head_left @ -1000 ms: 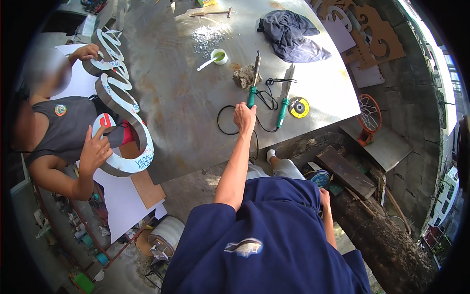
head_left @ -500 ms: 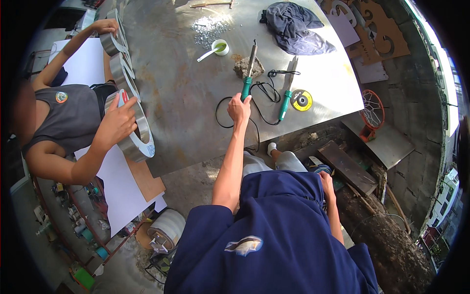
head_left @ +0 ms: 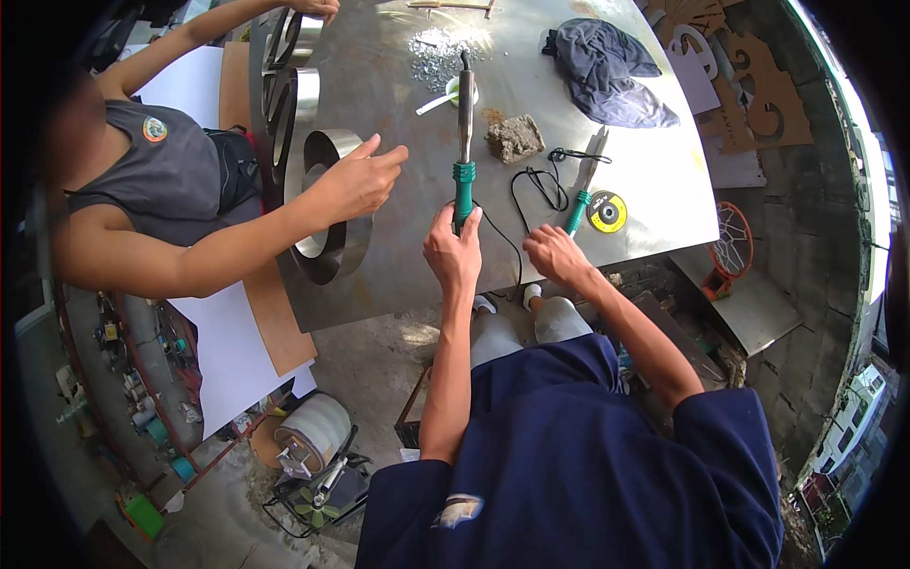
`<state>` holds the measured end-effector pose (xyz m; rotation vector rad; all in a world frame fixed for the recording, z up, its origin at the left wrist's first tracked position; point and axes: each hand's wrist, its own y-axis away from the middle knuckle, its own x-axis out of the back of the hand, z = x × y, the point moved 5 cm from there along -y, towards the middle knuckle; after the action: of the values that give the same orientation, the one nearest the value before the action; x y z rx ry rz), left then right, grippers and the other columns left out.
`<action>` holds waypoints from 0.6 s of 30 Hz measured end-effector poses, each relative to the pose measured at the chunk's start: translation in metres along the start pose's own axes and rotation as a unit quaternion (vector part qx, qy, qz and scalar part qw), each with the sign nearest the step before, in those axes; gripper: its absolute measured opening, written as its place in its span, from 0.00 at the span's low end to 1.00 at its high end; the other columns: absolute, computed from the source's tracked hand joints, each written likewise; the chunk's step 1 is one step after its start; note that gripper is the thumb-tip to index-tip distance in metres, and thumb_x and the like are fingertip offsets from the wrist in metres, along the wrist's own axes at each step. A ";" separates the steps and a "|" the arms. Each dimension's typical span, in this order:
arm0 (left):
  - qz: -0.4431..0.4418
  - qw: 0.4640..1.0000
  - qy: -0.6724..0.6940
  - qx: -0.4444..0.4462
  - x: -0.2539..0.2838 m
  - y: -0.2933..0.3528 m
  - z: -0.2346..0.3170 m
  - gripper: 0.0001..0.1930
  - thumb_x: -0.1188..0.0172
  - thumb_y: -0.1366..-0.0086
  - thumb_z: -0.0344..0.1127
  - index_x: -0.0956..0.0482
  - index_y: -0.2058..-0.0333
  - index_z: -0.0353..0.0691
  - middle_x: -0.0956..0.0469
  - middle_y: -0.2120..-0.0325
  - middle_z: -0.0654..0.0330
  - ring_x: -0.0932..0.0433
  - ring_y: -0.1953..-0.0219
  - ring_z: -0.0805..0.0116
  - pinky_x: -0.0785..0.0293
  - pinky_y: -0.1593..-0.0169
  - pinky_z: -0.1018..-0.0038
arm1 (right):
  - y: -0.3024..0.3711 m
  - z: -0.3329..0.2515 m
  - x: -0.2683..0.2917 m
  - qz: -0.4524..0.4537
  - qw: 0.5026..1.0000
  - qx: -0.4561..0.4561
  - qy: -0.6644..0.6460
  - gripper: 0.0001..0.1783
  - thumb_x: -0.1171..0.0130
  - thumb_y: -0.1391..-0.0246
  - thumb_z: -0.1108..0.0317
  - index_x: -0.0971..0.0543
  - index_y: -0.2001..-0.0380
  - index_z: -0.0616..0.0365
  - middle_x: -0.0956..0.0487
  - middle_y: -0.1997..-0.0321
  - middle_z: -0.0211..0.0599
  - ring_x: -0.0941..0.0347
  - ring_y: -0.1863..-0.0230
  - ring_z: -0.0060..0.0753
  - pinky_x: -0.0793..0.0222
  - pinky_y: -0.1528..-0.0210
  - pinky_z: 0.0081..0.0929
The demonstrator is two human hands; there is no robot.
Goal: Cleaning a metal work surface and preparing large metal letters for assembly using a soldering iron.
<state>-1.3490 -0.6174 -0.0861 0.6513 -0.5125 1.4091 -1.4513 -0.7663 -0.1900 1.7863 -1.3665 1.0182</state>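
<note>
My left hand (head_left: 453, 248) is closed around the green handle of a large soldering iron (head_left: 464, 185), its metal barrel and dark bent tip pointing away over the metal table. My right hand (head_left: 557, 254), fingers curled together, is at the near edge of the table beside the handle end of a second green-handled soldering iron (head_left: 577, 211). What its fingers pinch, if anything, is hidden. A black cord (head_left: 517, 254) trails between my hands. A rough stone block (head_left: 515, 139) sits beyond them, and a yellow-rimmed abrasive disc (head_left: 608, 211) lies right of the second iron.
On the metal table (head_left: 379, 95) are a small cup (head_left: 471, 92) with a white stick, metallic chips (head_left: 441, 52) and a dark cloth (head_left: 607, 71). At left, a co-worker's hand (head_left: 365, 175) reaches above curved metal letter shapes (head_left: 332, 242). A basketball hoop (head_left: 730, 242) is right.
My left hand has lifted the soldering iron off the stone and drawn it nearer. My right hand has come up from my side to the second iron. The co-worker has lowered the metal shapes onto the table.
</note>
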 end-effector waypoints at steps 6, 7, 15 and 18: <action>0.005 0.999 0.025 0.026 0.038 0.023 0.014 0.14 0.35 0.41 0.43 0.21 0.64 0.37 0.23 0.73 0.57 0.24 0.73 0.58 0.30 0.68 0.65 | -0.113 0.079 0.061 0.273 0.953 -0.121 -0.042 0.07 0.45 0.50 0.71 0.20 0.68 0.56 0.22 0.67 0.39 0.29 0.61 0.45 0.31 0.55 0.38; 0.011 0.999 0.028 0.028 0.043 0.028 0.015 0.14 0.35 0.41 0.41 0.21 0.64 0.37 0.25 0.75 0.58 0.26 0.75 0.61 0.32 0.70 0.66 | -0.124 0.088 0.066 0.306 0.940 -0.149 -0.013 0.06 0.44 0.49 0.70 0.19 0.68 0.55 0.22 0.66 0.39 0.30 0.59 0.46 0.32 0.54 0.39; 0.016 0.996 0.085 0.019 0.070 0.052 0.016 0.14 0.36 0.40 0.42 0.21 0.63 0.36 0.24 0.74 0.56 0.27 0.77 0.62 0.32 0.72 0.68 | -0.186 0.124 0.054 0.024 0.983 -0.130 0.125 0.25 0.36 0.52 0.53 0.23 0.48 0.36 0.31 0.43 0.44 0.47 0.37 0.54 0.52 0.39 0.55; -0.004 0.996 0.082 0.040 0.076 0.054 0.011 0.15 0.36 0.40 0.42 0.21 0.62 0.36 0.23 0.74 0.56 0.26 0.77 0.63 0.31 0.72 0.68 | -0.191 0.130 0.050 -0.039 0.975 -0.156 0.154 0.24 0.36 0.53 0.49 0.21 0.50 0.35 0.27 0.46 0.36 0.45 0.39 0.50 0.56 0.40 0.61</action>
<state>-1.3942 -0.5678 -0.0204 0.5943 -0.3253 1.4665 -1.2336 -0.8556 -0.2166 1.3746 -1.1795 0.9348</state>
